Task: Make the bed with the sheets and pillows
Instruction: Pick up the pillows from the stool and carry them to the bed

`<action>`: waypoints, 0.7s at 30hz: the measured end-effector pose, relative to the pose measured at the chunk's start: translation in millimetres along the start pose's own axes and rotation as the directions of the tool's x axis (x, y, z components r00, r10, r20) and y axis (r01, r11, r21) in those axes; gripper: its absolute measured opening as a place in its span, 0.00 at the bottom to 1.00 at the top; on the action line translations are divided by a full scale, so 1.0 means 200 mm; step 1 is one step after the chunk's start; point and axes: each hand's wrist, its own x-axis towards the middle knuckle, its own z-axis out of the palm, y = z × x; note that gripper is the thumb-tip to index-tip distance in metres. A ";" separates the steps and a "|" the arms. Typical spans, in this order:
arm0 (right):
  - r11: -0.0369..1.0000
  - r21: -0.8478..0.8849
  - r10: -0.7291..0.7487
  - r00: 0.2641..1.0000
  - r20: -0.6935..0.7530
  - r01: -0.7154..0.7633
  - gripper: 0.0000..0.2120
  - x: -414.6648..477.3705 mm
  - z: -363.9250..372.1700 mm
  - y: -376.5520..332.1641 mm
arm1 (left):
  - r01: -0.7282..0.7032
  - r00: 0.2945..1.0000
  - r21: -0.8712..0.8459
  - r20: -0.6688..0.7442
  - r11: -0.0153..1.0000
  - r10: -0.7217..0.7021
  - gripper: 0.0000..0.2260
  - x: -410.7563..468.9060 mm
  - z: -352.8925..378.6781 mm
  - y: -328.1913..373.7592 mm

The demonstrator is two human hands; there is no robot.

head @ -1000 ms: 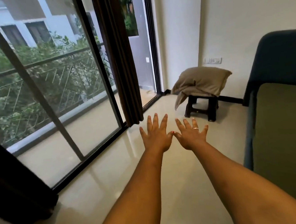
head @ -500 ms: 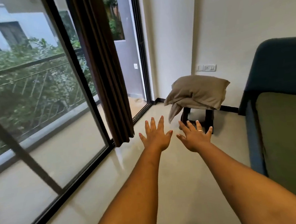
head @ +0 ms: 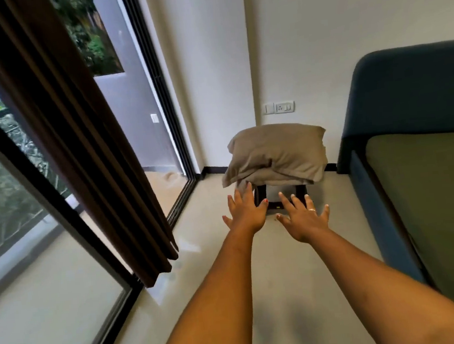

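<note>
— Both hands out in front?

— Yes. I see my left hand and right hand stretched forward, palms down, fingers spread, gripping nothing. Left fingertips overlap the pillow's lower edge; I cannot tell if they touch.

— Where's the bedding?

— One beige pillow lies over folded sheets on a dark stool by the wall. At right, the bed has a bare green mattress. Brown curtain hangs left.
</note>
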 end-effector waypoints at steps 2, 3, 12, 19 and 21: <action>1.000 0.005 0.027 1.000 -0.004 -0.027 0.29 0.22 -0.02 0.04 | 0.016 0.999 -0.059 0.029 0.998 -0.015 0.29 0.22 0.05 0.04; 1.000 -0.008 0.026 1.000 0.000 -0.026 0.29 0.32 -0.03 0.06 | 0.026 0.999 -0.091 0.041 0.996 -0.023 0.29 0.32 0.07 0.05; 0.996 -0.087 0.016 0.997 0.072 -0.009 0.29 1.40 -0.32 0.33 | 0.173 0.982 -0.296 0.119 0.939 -0.144 0.29 1.37 0.22 0.33; 0.993 -0.115 -0.012 0.989 0.145 0.029 0.30 1.99 -0.48 0.42 | 0.325 0.945 -0.414 0.175 0.850 -0.276 0.29 1.98 0.28 0.40; 0.993 -0.116 -0.019 0.987 0.158 0.038 0.30 2.18 -0.51 0.43 | 0.364 0.931 -0.471 0.169 0.803 -0.323 0.29 2.19 0.31 0.42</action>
